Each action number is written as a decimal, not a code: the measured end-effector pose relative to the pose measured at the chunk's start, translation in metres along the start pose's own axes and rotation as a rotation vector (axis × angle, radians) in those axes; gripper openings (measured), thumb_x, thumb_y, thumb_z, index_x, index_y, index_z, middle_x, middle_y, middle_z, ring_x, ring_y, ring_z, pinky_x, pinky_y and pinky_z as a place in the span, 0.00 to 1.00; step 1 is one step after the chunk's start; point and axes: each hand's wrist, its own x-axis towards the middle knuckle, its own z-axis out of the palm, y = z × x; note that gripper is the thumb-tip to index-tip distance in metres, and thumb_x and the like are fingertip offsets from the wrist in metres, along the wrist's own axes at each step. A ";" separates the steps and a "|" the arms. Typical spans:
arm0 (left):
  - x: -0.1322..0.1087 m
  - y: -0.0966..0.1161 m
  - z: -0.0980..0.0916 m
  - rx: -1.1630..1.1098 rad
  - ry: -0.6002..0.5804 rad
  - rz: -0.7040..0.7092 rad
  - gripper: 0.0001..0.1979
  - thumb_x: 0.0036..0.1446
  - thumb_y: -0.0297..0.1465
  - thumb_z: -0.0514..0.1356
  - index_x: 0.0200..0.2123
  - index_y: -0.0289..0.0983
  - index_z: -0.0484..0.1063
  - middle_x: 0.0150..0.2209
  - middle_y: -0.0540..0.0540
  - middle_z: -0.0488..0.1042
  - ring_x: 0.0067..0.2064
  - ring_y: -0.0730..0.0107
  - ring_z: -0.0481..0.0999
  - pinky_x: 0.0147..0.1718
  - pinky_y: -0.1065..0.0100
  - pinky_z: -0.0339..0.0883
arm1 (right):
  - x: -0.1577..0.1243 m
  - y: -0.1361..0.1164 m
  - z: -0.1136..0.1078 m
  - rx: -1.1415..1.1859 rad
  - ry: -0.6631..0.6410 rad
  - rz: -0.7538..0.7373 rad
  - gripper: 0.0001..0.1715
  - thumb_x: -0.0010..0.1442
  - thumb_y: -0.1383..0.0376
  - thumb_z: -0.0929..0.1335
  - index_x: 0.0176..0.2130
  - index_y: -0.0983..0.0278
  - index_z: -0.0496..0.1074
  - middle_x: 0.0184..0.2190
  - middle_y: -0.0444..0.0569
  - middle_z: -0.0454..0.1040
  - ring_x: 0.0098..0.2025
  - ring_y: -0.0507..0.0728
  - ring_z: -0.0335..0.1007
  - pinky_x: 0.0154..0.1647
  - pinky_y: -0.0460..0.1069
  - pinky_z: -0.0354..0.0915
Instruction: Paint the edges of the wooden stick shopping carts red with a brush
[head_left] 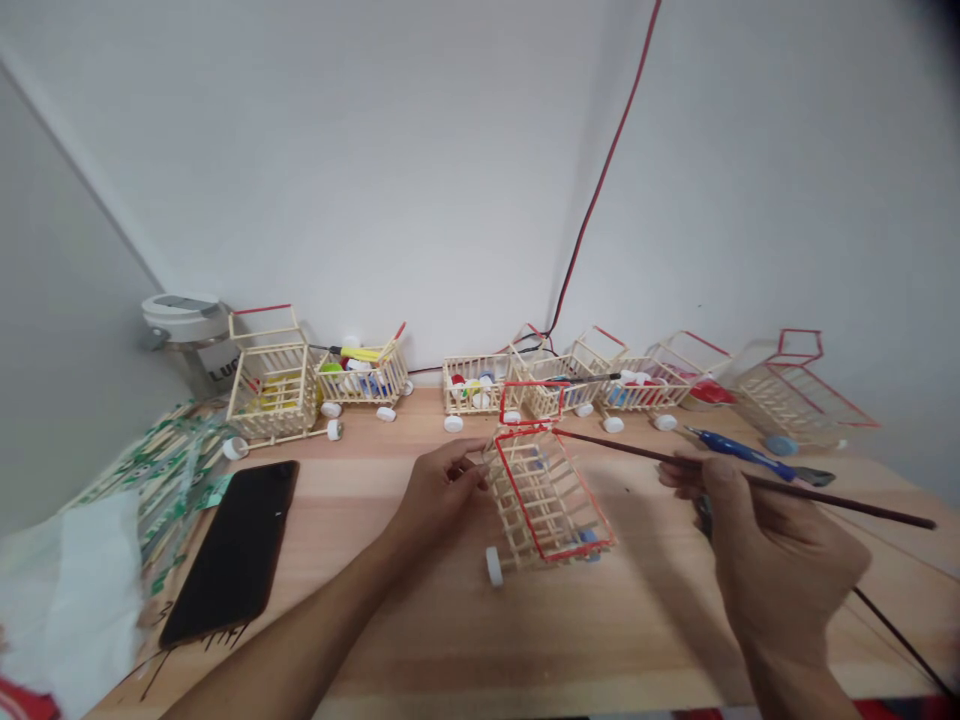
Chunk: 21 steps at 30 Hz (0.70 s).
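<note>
A miniature shopping cart [534, 490] made of thin wooden sticks stands tilted in the middle of the table. Its top rim and handle are red, and white and bluish wheels show below. My left hand [451, 480] pinches the cart's left side near the handle. In my right hand [765, 540] is a slim dark paintbrush [637, 447], held like a pen. The brush's tip meets the red rim by the handle, at the cart's far end.
Several similar stick carts [274, 385] line the wall, some holding coloured caps. A black phone [232, 550], wrapped sticks [161, 470] and a lidded tumbler [187, 340] are at left. Blue-handled pliers [742, 455] lie at right. A red-black cable [607, 180] hangs down the wall.
</note>
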 end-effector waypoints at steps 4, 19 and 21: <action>0.000 0.001 0.000 0.012 0.005 0.002 0.18 0.56 0.31 0.61 0.50 0.35 0.76 0.27 0.48 0.77 0.30 0.68 0.76 0.32 0.71 0.66 | 0.000 -0.001 -0.005 -0.115 -0.005 -0.082 0.13 0.58 0.57 0.68 0.33 0.62 0.79 0.28 0.44 0.79 0.33 0.55 0.76 0.39 0.51 0.71; 0.001 -0.003 0.000 0.026 -0.002 -0.003 0.19 0.57 0.33 0.61 0.52 0.36 0.76 0.27 0.48 0.77 0.30 0.67 0.76 0.32 0.70 0.66 | 0.001 -0.004 -0.017 -0.227 -0.034 -0.197 0.14 0.60 0.56 0.67 0.33 0.60 0.79 0.27 0.41 0.79 0.35 0.55 0.77 0.40 0.48 0.68; 0.000 -0.001 0.000 0.028 -0.001 -0.014 0.19 0.57 0.33 0.61 0.52 0.36 0.75 0.27 0.48 0.77 0.30 0.67 0.76 0.32 0.70 0.66 | 0.000 -0.003 -0.019 -0.290 -0.048 -0.236 0.15 0.60 0.55 0.66 0.31 0.59 0.79 0.27 0.40 0.79 0.35 0.54 0.77 0.36 0.48 0.67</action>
